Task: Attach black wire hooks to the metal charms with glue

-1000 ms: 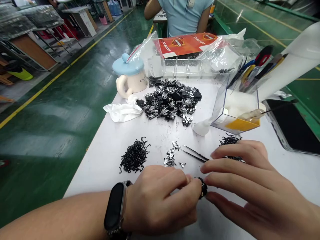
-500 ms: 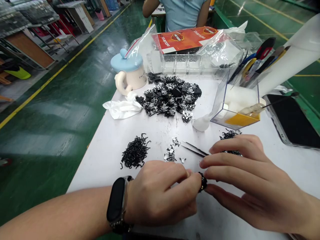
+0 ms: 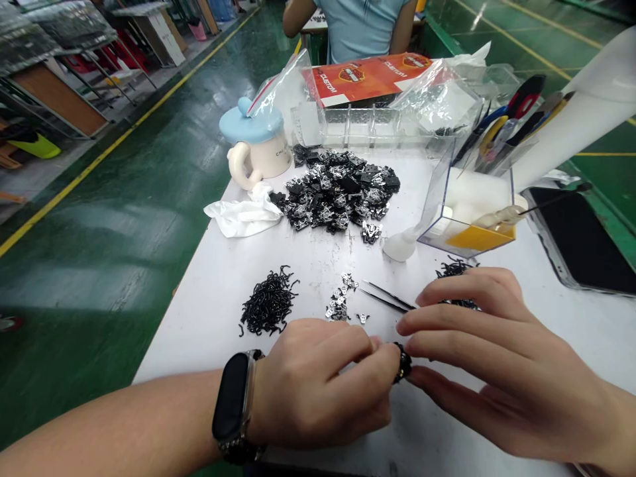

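In the head view my left hand (image 3: 328, 384), wearing a black wristband, is closed with a pinch on a small black part (image 3: 403, 363). Thumb and fingertips of my right hand (image 3: 487, 358) meet the other side of this part; its upper fingers are spread. Tweezers (image 3: 385, 297) stick out from beneath the right fingers, tips toward the left; whether the hand grips them is hidden. Small silver metal pieces (image 3: 338, 301) lie beyond my left hand, with a single one (image 3: 362, 318) apart. A pile of small black hooked pieces (image 3: 268, 301) sits to their left.
Farther back is a heap of black-and-silver parts (image 3: 342, 189). Around it stand a lidded mug (image 3: 261, 142), crumpled tissue (image 3: 243, 215), a clear tool holder (image 3: 470, 199) and a phone (image 3: 586, 235). More black pieces (image 3: 454, 266) lie behind my right hand. A person (image 3: 365, 30) sits opposite.
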`<state>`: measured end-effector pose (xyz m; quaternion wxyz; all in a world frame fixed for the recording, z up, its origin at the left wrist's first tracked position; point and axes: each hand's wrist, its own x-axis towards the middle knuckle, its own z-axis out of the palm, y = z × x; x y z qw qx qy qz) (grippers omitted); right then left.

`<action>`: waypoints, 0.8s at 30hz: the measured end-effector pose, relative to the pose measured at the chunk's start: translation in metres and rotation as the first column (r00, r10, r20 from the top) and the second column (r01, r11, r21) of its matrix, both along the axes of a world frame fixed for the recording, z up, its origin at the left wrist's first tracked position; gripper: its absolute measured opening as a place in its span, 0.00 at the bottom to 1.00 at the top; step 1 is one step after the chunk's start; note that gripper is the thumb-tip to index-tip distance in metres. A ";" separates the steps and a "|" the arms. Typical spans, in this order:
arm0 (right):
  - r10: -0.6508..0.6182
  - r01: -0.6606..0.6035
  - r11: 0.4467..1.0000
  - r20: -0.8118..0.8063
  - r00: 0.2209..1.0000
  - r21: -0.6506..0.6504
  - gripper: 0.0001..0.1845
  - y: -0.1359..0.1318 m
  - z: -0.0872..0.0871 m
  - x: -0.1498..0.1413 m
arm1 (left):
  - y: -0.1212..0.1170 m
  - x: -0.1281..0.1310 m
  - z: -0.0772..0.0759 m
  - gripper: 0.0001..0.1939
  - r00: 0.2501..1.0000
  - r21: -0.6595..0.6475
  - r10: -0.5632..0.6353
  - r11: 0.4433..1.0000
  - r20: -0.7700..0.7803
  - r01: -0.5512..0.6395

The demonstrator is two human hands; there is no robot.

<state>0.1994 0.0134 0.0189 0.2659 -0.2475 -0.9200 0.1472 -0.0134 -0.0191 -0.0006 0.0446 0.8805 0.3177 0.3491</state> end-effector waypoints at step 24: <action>-0.049 0.051 0.987 0.017 0.999 -0.154 0.04 0.002 -0.009 -0.005 | 0.000 0.002 0.000 0.20 0.956 -0.172 0.060 0.985 0.288 -0.010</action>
